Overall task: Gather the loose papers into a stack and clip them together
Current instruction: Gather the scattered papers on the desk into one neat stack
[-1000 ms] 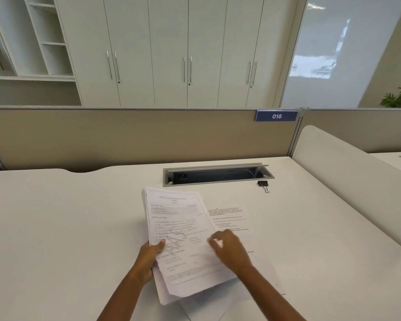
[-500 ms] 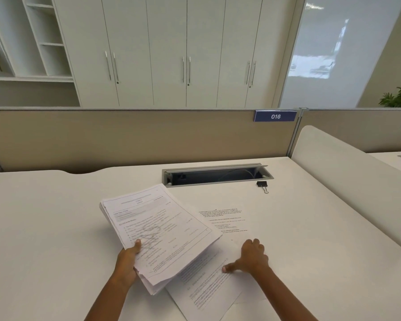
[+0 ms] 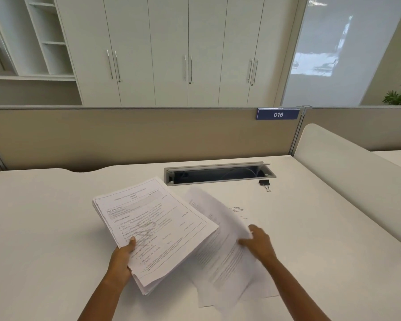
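My left hand (image 3: 122, 257) grips a thick stack of printed papers (image 3: 153, 230) by its near left edge and holds it tilted above the white desk (image 3: 44, 228). My right hand (image 3: 258, 243) pinches the right edge of a loose printed sheet (image 3: 220, 256), which is lifted and blurred just right of the stack. Another sheet (image 3: 240, 212) lies flat on the desk behind my right hand, mostly hidden. A small black binder clip (image 3: 265, 183) rests on the desk farther back on the right, away from both hands.
An open grey cable tray (image 3: 218, 176) is set into the desk behind the papers. A beige partition (image 3: 125, 137) with a blue "016" label (image 3: 277, 114) closes the back. A white curved divider (image 3: 357, 181) bounds the right side.
My right hand has gone from pressing flat on a loose sheet to lifting that sheet off the desk. The stack in my left hand has shifted slightly right and stays tilted.
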Demonstrator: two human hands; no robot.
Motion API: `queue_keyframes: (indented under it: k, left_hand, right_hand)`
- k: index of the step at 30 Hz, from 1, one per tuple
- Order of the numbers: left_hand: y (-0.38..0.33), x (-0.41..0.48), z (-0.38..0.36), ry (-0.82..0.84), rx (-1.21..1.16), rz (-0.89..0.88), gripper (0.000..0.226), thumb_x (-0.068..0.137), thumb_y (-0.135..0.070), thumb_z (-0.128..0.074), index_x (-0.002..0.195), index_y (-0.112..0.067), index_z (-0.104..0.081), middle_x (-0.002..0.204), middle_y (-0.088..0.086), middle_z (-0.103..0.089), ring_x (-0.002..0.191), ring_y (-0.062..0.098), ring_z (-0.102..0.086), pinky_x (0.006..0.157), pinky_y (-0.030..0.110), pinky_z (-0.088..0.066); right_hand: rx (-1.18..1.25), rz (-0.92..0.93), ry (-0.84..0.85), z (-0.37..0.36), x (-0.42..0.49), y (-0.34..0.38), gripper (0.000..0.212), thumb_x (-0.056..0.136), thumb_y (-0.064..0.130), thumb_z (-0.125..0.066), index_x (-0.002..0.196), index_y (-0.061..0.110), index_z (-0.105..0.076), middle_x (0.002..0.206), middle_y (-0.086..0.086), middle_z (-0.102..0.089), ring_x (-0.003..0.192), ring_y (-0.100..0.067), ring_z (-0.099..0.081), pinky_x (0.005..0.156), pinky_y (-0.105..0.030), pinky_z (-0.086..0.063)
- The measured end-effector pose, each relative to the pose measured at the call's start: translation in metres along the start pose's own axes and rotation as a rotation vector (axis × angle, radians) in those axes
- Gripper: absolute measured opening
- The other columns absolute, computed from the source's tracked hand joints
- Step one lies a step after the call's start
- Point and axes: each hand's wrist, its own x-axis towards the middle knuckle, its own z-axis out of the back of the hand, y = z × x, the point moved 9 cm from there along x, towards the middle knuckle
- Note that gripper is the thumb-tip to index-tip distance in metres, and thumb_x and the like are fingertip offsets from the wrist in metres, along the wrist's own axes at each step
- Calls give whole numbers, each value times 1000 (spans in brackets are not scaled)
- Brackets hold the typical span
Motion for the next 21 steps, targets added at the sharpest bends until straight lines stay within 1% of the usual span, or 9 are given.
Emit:
queue_keyframes:
  k: [1, 4, 6, 8, 10, 13, 16, 18, 21]
  left_hand:
    - [-2, 0, 2, -3, 4, -8, 37, 95, -16, -46, 131, -8, -46, 129, 22, -55, 81, 30, -60, 63, 38, -53]
    - [-3, 0, 6, -3, 15, -23, 37, 95, -16, -46, 131, -8, -47, 128, 22, -55, 83, 31, -60, 68, 39, -50]
    - [0, 0, 5, 8, 14, -8, 37, 95, -15, -46, 131, -7, -47, 128, 22, -55, 90, 35, -59, 70, 41, -50]
    - [4, 1, 1, 24, 23, 12, 36, 94, -15, -47, 129, -6, -48, 127, 23, -56, 100, 39, -57, 73, 42, -50]
    - [10, 1, -6, 51, 35, 29, 35, 94, -14, -48, 129, -6, -49, 125, 23, -57, 100, 39, -58, 72, 42, -52]
    - [19, 0, -23, 121, 48, 58, 32, 93, -12, -49, 124, -5, -51, 115, 21, -62, 89, 35, -63, 65, 42, -56]
    - [28, -1, -42, 188, 64, 99, 29, 93, -10, -48, 120, -3, -53, 105, 18, -66, 87, 32, -64, 67, 41, -56]
    - [31, 0, -52, 208, 93, 101, 28, 93, -9, -48, 120, -2, -54, 113, 20, -64, 89, 32, -63, 76, 41, -51]
    - [34, 0, -60, 223, 170, 85, 31, 92, -9, -52, 121, 2, -55, 114, 20, -65, 90, 31, -64, 76, 39, -53]
  right_hand:
    - [43, 25, -97, 17, 3, 3, 27, 78, 11, -69, 102, 5, -58, 95, -8, -55, 101, -28, -57, 75, -30, -39]
    - [177, 84, -373, 68, 5, 14, 28, 82, 12, -68, 102, -2, -54, 106, -28, -61, 100, -36, -59, 74, -34, -38]
    - [333, 113, -510, 96, 3, 20, 27, 83, 12, -66, 100, -4, -53, 101, -27, -62, 90, -35, -59, 72, -32, -38]
    - [600, 84, -558, 110, 5, 17, 25, 83, 9, -65, 102, -3, -54, 103, -25, -63, 88, -31, -58, 77, -38, -45]
    - [929, 45, -472, 104, 9, 15, 29, 83, 4, -64, 111, 0, -54, 108, -20, -62, 94, -30, -58, 81, -42, -50]
    - [1130, -31, -256, 68, 9, 18, 35, 84, 2, -63, 117, 7, -54, 107, -11, -63, 88, -25, -60, 61, -30, -55]
    - [1040, -112, -21, 18, 1, 19, 36, 83, 2, -64, 117, 2, -55, 106, -14, -64, 80, -23, -63, 55, -26, -57]
    - [947, -163, 97, -13, -7, 16, 38, 81, 3, -66, 117, 0, -55, 103, -15, -66, 79, -25, -64, 52, -25, -56]
    - [790, -215, 218, -46, -18, 6, 45, 77, 5, -71, 118, -3, -54, 109, -20, -66, 90, -33, -65, 60, -32, -58]
